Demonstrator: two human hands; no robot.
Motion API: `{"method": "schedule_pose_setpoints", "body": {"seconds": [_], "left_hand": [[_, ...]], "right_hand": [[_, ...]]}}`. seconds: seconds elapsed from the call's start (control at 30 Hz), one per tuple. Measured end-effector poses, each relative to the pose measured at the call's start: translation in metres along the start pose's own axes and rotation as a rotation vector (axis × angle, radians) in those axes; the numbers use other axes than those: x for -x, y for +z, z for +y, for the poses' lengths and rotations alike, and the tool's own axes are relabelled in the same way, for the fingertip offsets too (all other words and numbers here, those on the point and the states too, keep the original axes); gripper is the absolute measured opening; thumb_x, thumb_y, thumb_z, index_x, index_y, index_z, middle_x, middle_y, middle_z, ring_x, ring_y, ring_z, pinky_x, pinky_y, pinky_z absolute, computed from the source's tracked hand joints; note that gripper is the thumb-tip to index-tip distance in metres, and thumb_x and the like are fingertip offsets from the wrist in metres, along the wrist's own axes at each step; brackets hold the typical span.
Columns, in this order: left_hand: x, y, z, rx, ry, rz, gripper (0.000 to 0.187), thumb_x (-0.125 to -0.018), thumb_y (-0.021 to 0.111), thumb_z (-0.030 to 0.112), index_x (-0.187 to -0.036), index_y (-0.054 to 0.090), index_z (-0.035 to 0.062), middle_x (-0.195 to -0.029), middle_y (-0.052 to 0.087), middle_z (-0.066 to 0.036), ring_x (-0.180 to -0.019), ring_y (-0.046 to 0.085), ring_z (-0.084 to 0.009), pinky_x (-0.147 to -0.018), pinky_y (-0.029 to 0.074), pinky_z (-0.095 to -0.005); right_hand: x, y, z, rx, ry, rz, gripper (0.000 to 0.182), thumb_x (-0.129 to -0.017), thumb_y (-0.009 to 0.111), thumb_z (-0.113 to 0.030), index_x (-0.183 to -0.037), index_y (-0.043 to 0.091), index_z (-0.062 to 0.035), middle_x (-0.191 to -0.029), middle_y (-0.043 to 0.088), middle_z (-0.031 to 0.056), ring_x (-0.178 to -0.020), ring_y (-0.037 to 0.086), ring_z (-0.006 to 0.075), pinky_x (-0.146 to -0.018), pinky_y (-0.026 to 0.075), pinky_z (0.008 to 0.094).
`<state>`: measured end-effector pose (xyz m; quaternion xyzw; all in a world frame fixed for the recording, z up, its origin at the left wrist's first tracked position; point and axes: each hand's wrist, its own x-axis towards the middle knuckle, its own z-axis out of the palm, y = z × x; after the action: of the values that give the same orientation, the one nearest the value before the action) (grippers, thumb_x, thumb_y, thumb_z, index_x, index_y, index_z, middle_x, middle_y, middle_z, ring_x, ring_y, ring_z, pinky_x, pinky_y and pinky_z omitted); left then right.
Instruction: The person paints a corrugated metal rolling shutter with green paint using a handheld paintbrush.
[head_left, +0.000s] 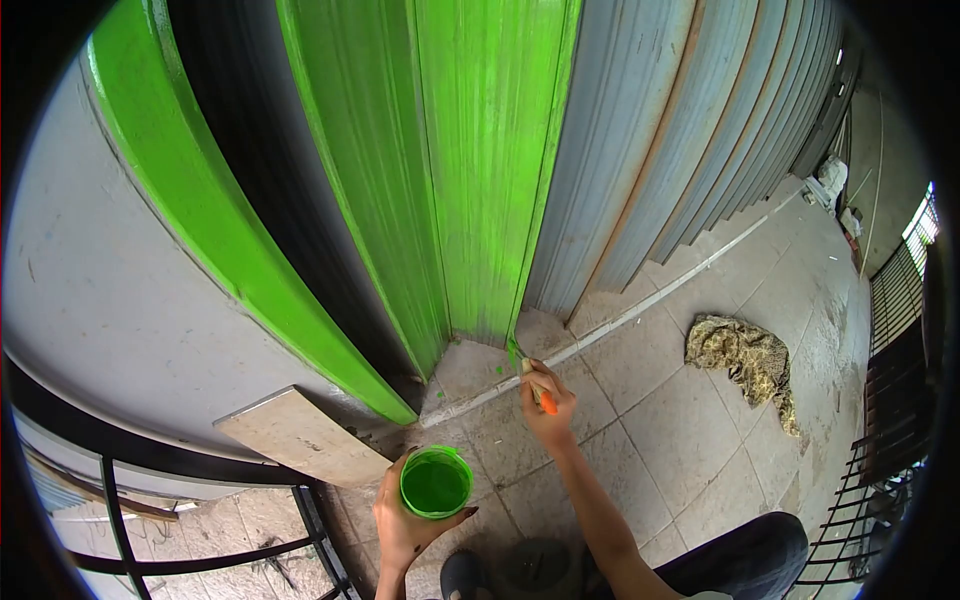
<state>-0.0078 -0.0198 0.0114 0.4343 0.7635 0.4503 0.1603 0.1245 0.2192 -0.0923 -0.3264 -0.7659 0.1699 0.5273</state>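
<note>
My left hand (398, 530) is wrapped round a small tub of green paint (436, 482), its open top facing me. In my right hand (553, 415) is a paintbrush (528, 367) with an orange handle end. Its green-coated bristles touch or nearly touch the bottom edge of a folding metal door, just above the floor. The door's nearer panels (490, 180) are bright green, with streaks near the lower end. Beside them the grey panels (620, 130) show bare metal and rusty edges. A few green drips lie on the floor by the brush.
A green door frame post (230, 260) stands at the left by a white wall. Against it leans a loose tile (305, 435). A crumpled patterned cloth (740, 360) lies on the tiled floor (650, 430) at the right. Black metal bars (200, 560) are at lower left.
</note>
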Motion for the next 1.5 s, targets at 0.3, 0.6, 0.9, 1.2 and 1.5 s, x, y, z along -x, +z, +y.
{"method": "schedule_pose_setpoints", "body": {"seconds": [0.3,0.6,0.9,1.2,1.5], "left_hand": [[-0.004,0.001,0.004,0.016,0.019,-0.002,0.092,-0.047,0.095,0.029,-0.123,0.053,-0.0013,-0.105,0.066,-0.018,-0.096,0.067,-0.0322,-0.085,0.054,-0.0407],[0.000,-0.004,0.005,0.010,0.017,0.009,0.092,-0.048,0.095,0.029,-0.124,0.052,-0.0008,-0.105,0.066,-0.018,-0.097,0.067,-0.0325,-0.085,0.054,-0.0413],[-0.004,-0.004,0.004,0.037,0.046,0.026,0.091,-0.048,0.095,0.029,-0.123,0.053,-0.0009,-0.105,0.066,-0.018,-0.096,0.067,-0.0327,-0.085,0.054,-0.0404],[-0.004,-0.006,0.008,0.037,0.010,0.017,0.091,-0.048,0.095,0.030,-0.123,0.053,-0.0009,-0.105,0.066,-0.018,-0.097,0.066,-0.0323,-0.086,0.053,-0.0408],[0.001,-0.006,0.004,0.028,-0.003,0.005,0.092,-0.048,0.095,0.033,-0.123,0.053,0.0004,-0.110,0.065,-0.017,-0.099,0.065,-0.0327,-0.087,0.053,-0.0407]], "right_hand": [[-0.027,0.004,-0.015,-0.002,-0.237,0.236,0.019,-0.077,0.073,0.002,-0.090,0.063,-0.0095,-0.110,0.069,0.0149,-0.087,0.073,0.0273,-0.060,0.059,0.0266],[0.014,0.009,-0.003,-0.061,-0.012,0.134,0.015,-0.080,0.071,0.004,-0.090,0.065,-0.0057,-0.106,0.070,0.0169,-0.088,0.072,0.0252,-0.070,0.058,0.0286],[0.019,0.020,0.006,-0.037,0.012,0.124,0.018,-0.080,0.071,0.002,-0.093,0.063,-0.0077,-0.106,0.070,0.0174,-0.088,0.072,0.0293,-0.065,0.059,0.0307],[0.017,0.025,0.001,-0.067,0.062,0.161,0.018,-0.081,0.069,0.005,-0.095,0.064,-0.0048,-0.107,0.069,0.0212,-0.094,0.071,0.0324,-0.073,0.059,0.0333],[0.010,0.010,-0.010,-0.028,0.061,-0.003,0.019,-0.079,0.068,0.006,-0.094,0.066,-0.0063,-0.110,0.069,0.0153,-0.096,0.070,0.0278,-0.076,0.058,0.0331]]}}
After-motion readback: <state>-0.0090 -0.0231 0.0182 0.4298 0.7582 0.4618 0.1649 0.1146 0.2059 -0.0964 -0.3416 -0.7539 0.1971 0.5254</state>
